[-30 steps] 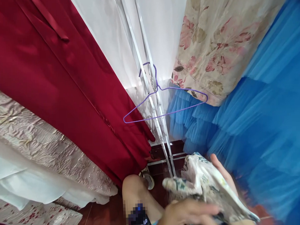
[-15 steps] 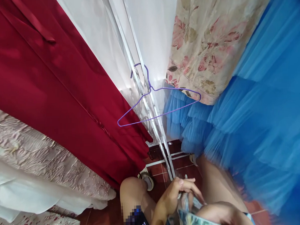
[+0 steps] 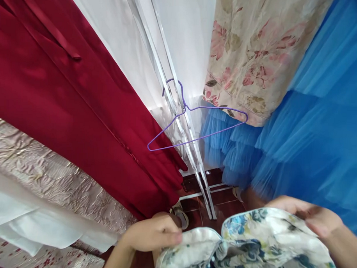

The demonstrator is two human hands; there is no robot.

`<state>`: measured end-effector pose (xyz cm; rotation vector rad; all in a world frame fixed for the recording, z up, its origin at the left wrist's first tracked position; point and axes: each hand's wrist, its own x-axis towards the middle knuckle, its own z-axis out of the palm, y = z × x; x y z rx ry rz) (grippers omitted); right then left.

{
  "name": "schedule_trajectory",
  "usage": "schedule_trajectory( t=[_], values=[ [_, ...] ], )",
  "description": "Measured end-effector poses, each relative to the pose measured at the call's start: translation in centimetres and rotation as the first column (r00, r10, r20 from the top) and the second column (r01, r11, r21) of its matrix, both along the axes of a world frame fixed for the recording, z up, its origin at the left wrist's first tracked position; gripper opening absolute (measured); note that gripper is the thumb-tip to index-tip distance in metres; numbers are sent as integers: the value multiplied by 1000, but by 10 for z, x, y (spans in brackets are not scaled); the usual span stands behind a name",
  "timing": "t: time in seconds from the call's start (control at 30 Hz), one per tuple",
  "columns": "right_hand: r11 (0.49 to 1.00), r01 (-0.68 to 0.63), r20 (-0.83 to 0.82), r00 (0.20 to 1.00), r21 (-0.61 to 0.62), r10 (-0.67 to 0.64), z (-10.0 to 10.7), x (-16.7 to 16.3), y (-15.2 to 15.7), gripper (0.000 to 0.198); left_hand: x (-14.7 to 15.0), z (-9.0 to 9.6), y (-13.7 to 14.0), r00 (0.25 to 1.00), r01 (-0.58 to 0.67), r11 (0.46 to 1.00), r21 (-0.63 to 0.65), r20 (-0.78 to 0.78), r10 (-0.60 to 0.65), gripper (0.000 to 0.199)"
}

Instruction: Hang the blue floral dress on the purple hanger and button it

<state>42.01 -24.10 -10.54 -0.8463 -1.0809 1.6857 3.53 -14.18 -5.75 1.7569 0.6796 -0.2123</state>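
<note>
Low in the head view, a white garment with blue and green floral print (image 3: 275, 232) is stretched between my two hands. My left hand (image 3: 154, 233) is closed on its left edge, thumb on top. On the other side, my right hand (image 3: 313, 219) pinches the upper right edge. The garment's middle dips into a notch, and its lower part is cut off by the frame. Above it, a purple hanger (image 3: 198, 140) with nothing on it hangs by its hook on the white metal rack (image 3: 193, 149), apart from both hands.
A long red garment (image 3: 87, 113) and a textured pinkish one (image 3: 50, 166) hang at left, over white fabric (image 3: 38, 221). At right hang a beige floral garment (image 3: 252, 57) and a blue tulle one (image 3: 318, 105). Dark red floor tiles (image 3: 228, 206) show below the rack.
My hands were close together in front of my lap; now they are spread apart, with the floral garment raised and opened between them. The view has shifted slightly; the hanger stays on the rack.
</note>
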Motion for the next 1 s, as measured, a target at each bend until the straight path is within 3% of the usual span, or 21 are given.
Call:
schedule_trajectory(
  t=[0.07, 0.13, 0.27, 0.33, 0.43, 0.53, 0.63, 0.8, 0.9, 1.0],
  values=[
    [999, -29, 51, 998, 39, 27, 15, -7, 9, 56, -5, 12, 3, 985, -98, 966, 238, -114, 128, 64],
    [992, -104, 106, 990, 69, 97, 33, -20, 20, 49, -9, 25, 10, 948, -136, 886, 443, -202, 247, 64],
    [942, -322, 256, 922, 94, 290, 57, -42, 49, 39, -21, 56, 45, 898, -111, 750, 652, -257, 357, 59],
    [950, -280, 314, 922, 138, 226, 61, -52, 69, 49, -27, 72, 69, 889, -137, 699, 701, -224, 399, 59],
    [965, -103, 347, 938, 243, 13, 64, -63, 105, 78, -31, 92, 101, 898, -152, 639, 754, -165, 408, 64],
    [933, 49, 366, 911, 356, -188, 69, -70, 140, 89, -27, 109, 122, 901, -154, 594, 789, -136, 413, 67],
    [902, 119, 465, 824, 414, -322, 71, -72, 165, 83, -19, 125, 133, 902, -164, 532, 831, -92, 421, 67],
    [867, 87, 587, 702, 491, -403, 63, -74, 174, 68, 7, 149, 136, 933, -107, 425, 899, -58, 356, 64],
    [845, 51, 613, 666, 532, -426, 58, -78, 170, 62, 36, 159, 134, 952, -94, 349, 932, -18, 304, 62],
    [840, 29, 612, 671, 542, -418, 57, -82, 163, 60, 66, 161, 132, 965, -163, 324, 932, 81, 251, 59]
  ],
)
